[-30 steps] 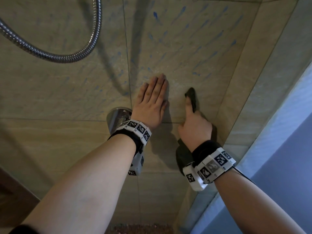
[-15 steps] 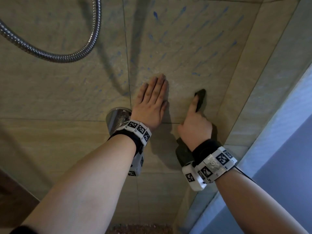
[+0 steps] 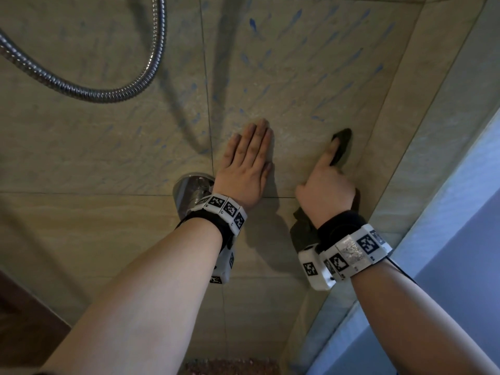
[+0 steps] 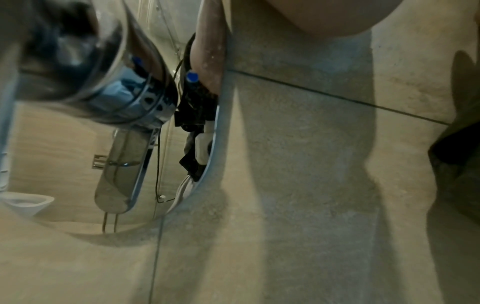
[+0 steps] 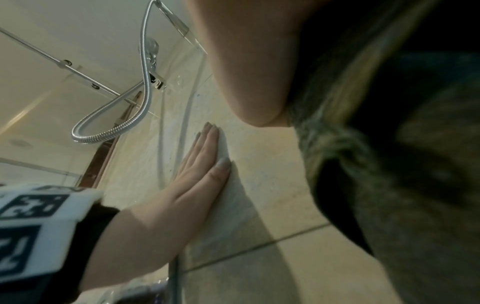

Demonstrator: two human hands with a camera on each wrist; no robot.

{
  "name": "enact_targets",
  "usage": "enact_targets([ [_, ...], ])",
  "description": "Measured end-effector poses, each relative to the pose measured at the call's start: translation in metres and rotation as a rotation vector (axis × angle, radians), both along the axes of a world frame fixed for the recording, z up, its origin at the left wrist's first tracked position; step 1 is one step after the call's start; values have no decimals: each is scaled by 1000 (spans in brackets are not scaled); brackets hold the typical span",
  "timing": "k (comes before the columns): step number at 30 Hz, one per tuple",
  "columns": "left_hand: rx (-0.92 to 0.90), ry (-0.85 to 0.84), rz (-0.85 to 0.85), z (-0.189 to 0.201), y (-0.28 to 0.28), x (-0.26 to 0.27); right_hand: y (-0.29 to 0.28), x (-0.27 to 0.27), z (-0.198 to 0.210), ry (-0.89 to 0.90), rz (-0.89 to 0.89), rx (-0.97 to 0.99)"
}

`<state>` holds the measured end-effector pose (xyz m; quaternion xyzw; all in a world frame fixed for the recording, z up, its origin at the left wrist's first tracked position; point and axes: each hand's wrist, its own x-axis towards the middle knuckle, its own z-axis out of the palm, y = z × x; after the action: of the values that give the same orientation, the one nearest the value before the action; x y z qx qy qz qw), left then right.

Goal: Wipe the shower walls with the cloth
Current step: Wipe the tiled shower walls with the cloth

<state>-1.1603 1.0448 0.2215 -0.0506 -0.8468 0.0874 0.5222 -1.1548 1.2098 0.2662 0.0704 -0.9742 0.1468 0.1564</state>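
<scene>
Against the tiled wall (image 3: 311, 85), the right hand (image 3: 326, 196) presses the dark cloth (image 3: 341, 143) flat, blue streaks lying farther up, left hand (image 3: 244, 169) braced open-palmed alongside.

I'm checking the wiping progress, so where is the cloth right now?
In the head view the dark cloth lies against the tiled wall under the right hand, right of the flat left hand, near the corner.

Beige shower wall (image 3: 311, 77), flecked with blue streaks above the dark olive cloth (image 3: 341, 146); silver ribbed hose (image 3: 89, 90); black-and-white checked wristbands (image 3: 227, 209).
</scene>
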Motion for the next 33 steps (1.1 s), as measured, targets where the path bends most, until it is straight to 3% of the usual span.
enact_targets([
  [7,-8,19,-10,0,-1,-1,-9,6,4,-15,80,-9],
  [14,-10,10,-9,0,-1,0,13,-14,38,99,-37,-77],
  [23,-13,28,-18,-1,-1,-1,-9,1,10,8,16,2],
  [29,-8,12,-40,-1,-2,0,6,-9,46,72,-28,-91],
  [33,-2,20,-45,-1,-1,-1,13,-11,47,93,-60,-126],
])
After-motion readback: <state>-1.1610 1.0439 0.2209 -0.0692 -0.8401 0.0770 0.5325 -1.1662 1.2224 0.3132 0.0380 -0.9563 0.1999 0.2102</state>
